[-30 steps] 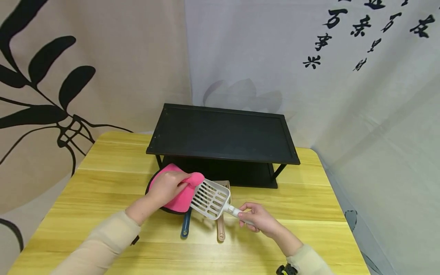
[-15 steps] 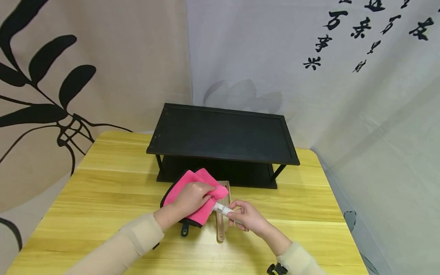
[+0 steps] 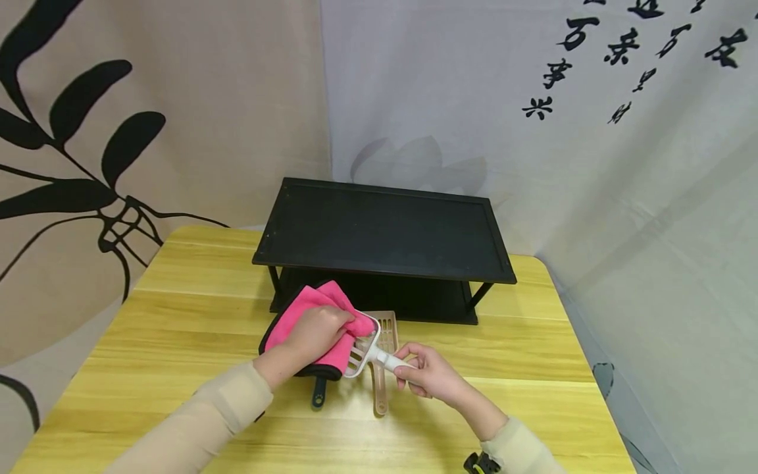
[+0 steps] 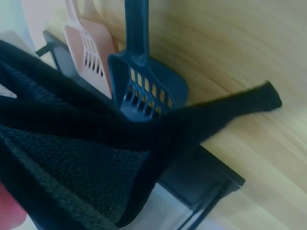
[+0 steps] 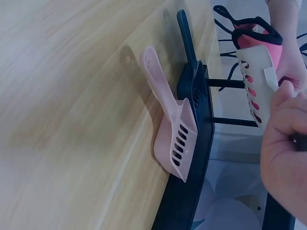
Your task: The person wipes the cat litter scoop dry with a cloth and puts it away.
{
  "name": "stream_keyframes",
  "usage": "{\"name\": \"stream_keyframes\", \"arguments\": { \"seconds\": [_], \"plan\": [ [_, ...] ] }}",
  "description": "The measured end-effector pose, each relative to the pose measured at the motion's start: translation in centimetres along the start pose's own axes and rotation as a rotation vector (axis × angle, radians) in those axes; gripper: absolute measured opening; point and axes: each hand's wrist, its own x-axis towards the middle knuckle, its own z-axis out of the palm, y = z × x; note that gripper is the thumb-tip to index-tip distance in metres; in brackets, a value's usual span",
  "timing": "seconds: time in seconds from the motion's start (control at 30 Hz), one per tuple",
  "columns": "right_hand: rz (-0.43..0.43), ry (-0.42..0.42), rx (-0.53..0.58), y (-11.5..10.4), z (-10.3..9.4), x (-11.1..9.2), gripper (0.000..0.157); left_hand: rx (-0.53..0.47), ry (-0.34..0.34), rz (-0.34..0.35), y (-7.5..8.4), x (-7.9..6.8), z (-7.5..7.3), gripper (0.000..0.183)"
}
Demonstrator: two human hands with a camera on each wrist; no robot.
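Observation:
My right hand [image 3: 429,375] grips the handle of a white slotted litter scoop [image 3: 386,360], held above the table. A pink cloth with black edging [image 3: 302,308] is bunched in my left hand [image 3: 316,334], which presses it onto the scoop's slotted head. The cloth covers much of that head. From the right wrist view, the white scoop [image 5: 256,81] shows its slots with pink behind them. Beneath lie a pinkish-beige litter scoop [image 3: 380,388] and a dark blue litter scoop [image 3: 318,394], whose head the cloth hides in the head view; its slots show in the left wrist view.
A black two-tier shelf [image 3: 385,230] stands at the back of the wooden table [image 3: 485,421], just behind the scoops. Printed fabric [image 3: 414,92] hangs behind and beside the table.
The cloth in my left hand slid right along the white scoop toward its handle, then back left, baring part of the head again. The right hand stays nearly in place.

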Motion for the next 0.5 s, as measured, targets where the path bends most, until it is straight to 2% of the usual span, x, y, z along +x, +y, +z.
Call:
{"name": "stream_keyframes", "arguments": {
  "seconds": [0.2, 0.27, 0.4, 0.5],
  "plan": [
    [0.000, 0.006, -0.003, 0.0, -0.3, -0.5, 0.024, 0.034, 0.034, -0.013, -1.2, 0.0, -0.8, 0.011],
    [0.002, 0.003, 0.002, 0.1, -0.6, -0.8, 0.024, 0.031, 0.037, -0.057, -1.8, 0.0, -1.3, 0.013],
    [0.024, -0.006, 0.027, 0.7, -1.2, -1.6, 0.026, 0.002, 0.019, -0.191, -3.1, -0.3, -2.5, 0.022],
    [0.053, 0.014, 0.049, 0.9, -1.7, -1.9, 0.030, -0.013, 0.013, -0.240, -4.0, -0.6, -3.3, 0.026]
  ]
}}
